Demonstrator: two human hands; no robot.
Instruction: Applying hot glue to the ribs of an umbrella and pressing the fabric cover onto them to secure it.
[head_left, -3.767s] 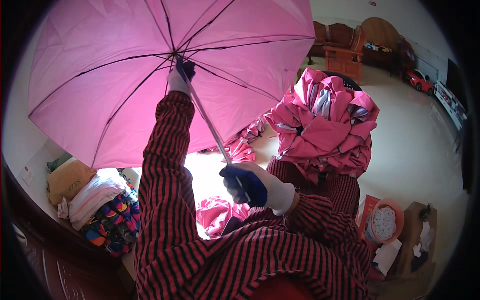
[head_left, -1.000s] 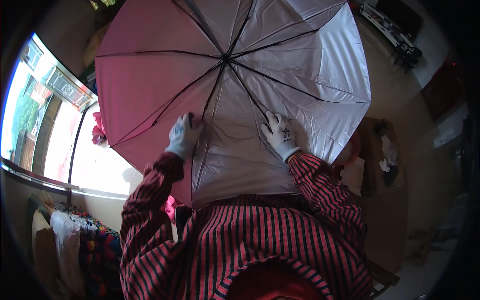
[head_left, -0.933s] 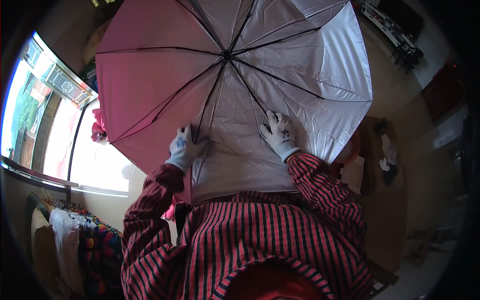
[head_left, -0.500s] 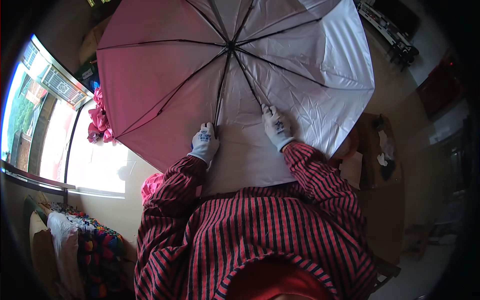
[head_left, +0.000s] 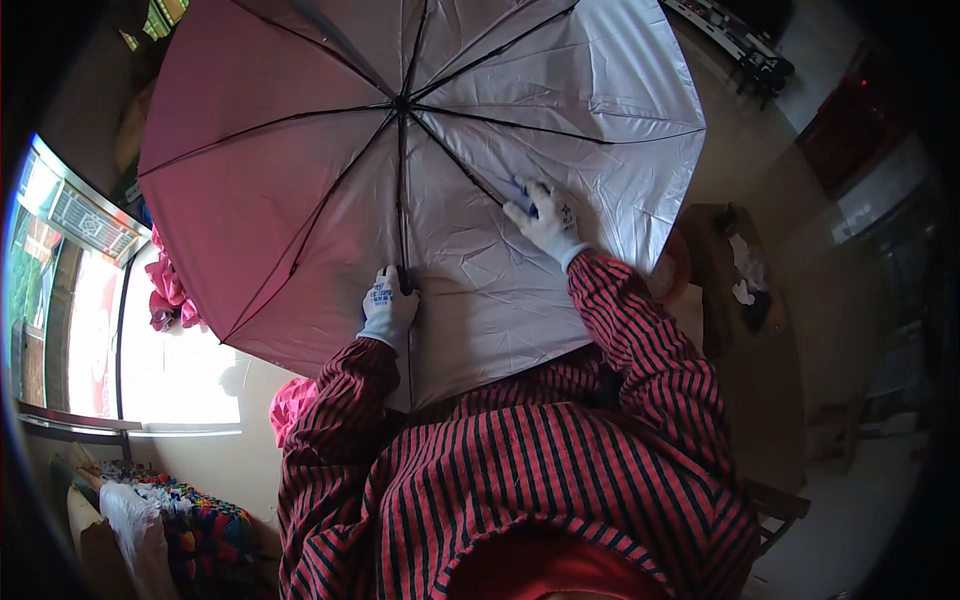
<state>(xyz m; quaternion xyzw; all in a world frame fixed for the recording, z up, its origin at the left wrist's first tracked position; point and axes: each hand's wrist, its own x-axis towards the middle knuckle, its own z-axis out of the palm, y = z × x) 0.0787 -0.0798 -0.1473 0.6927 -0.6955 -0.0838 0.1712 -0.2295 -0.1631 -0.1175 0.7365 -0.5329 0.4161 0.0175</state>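
Observation:
An opened umbrella point(head_left: 280, 180) with a silvery underside, pinkish on the left, spreads before me, its dark ribs meeting at a black hub point(head_left: 401, 104). Both my hands wear white gloves with blue palms. My left hand point(head_left: 388, 308) is closed around the dark rib point(head_left: 403, 225) that runs down toward my body. Higher and to the right, my right hand point(head_left: 548, 222) is beside another rib point(head_left: 460, 162). Its thumb and fingers are apart, with the thumb near that rib and slight blur at the fingertips. The canopy's near edge reaches my striped sleeves.
Pink fabric point(head_left: 168, 290) hangs by the bright window at left, and more pink cloth point(head_left: 290, 410) lies by my left elbow. A colourful patterned cover point(head_left: 205, 520) is at lower left. A brown table point(head_left: 770, 350) with small items stands at right, near a reddish round basin point(head_left: 672, 268).
The umbrella has shifted left in view and turned slightly. My right hand has loosened from its rib, its fingers now apart. My left hand still grips its rib, now lower in view.

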